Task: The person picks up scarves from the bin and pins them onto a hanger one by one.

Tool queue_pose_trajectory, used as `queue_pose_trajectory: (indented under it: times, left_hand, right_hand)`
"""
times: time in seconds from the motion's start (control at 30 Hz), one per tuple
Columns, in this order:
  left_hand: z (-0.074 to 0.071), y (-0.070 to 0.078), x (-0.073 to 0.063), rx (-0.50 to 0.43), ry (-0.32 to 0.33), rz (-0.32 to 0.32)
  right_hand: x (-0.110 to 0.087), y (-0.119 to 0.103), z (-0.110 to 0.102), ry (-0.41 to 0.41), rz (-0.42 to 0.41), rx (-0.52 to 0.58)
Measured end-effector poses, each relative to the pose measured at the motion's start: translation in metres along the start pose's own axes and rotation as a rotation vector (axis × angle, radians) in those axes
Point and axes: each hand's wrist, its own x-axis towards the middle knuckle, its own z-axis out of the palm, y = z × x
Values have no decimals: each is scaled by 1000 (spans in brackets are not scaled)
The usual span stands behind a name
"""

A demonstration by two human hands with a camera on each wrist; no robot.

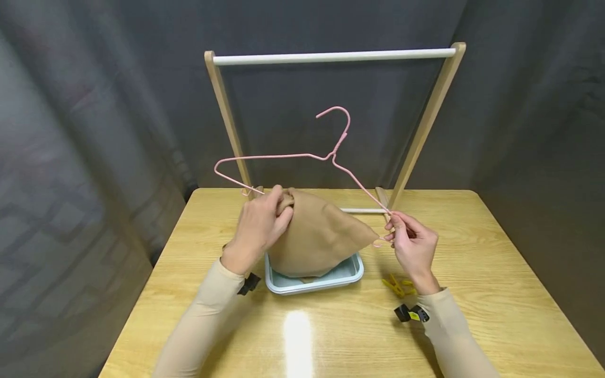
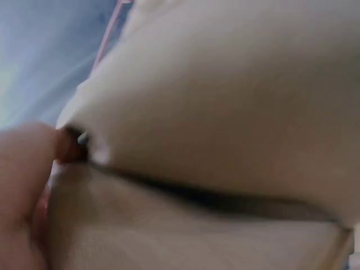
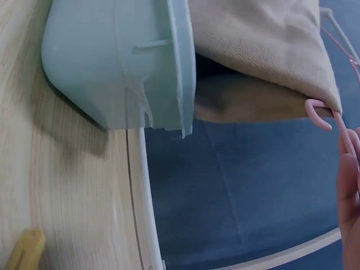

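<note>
A pink wire hanger [image 1: 283, 156] is held up above the table, its hook pointing upward. My right hand [image 1: 415, 244] pinches the hanger's right end between thumb and fingers. A brown cloth [image 1: 321, 236] drapes over the hanger's lower bar, folded with a gap between its two layers in the left wrist view. One corner of the cloth reaches a small pink hook [image 3: 318, 114] near my right fingers. My left hand [image 1: 259, 223] grips the bunched upper left part of the cloth. The cloth hangs over a light blue tray [image 1: 314, 287].
Behind the hands stands a wooden rack with a white rod [image 1: 331, 57]. Yellow clothespins [image 1: 398, 286] lie on the wooden table [image 1: 454, 325] by my right wrist. Grey curtains [image 1: 71, 157] surround the table.
</note>
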Motion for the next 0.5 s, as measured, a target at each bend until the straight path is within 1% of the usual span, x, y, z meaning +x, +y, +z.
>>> queue_pose_trajectory:
  times: [0.07, 0.1, 0.13, 0.17, 0.2, 0.27, 0.3, 0.37, 0.4, 0.43, 0.5]
  left_hand:
    - [-5, -5, -7, -161, -101, -186]
    - [-6, -8, -10, -219, -160, -262]
    - [-6, -12, -12, -280, -232, -321]
    - [-6, -16, -14, -345, -310, -365]
    - [-5, -20, -16, -431, -402, -400]
    - [0, -31, -19, -607, -578, -447]
    - [3, -36, -20, -692, -655, -467]
    - [11, -44, -21, -844, -778, -511]
    - [15, -47, -21, -904, -824, -527]
    - [18, -49, -21, -935, -850, -525]
    - [23, -51, -21, -991, -876, -518]
  right_hand:
    - [1, 0, 0, 4, -7, 8]
    - [1, 0, 0, 5, -12, 12]
    - [2, 0, 0, 4, -19, 8]
    - [2, 0, -1, 1, -27, 5]
    - [2, 1, -1, 0, -32, 7]
    - [3, 1, -2, 1, -41, 3]
    - [3, 2, -2, 2, -45, 2]
    - [3, 1, -3, 3, -52, -2]
    - [3, 1, -3, 2, -54, -4]
    - [3, 1, -3, 2, -56, -6]
    - [2, 1, -3, -3, -58, -4]
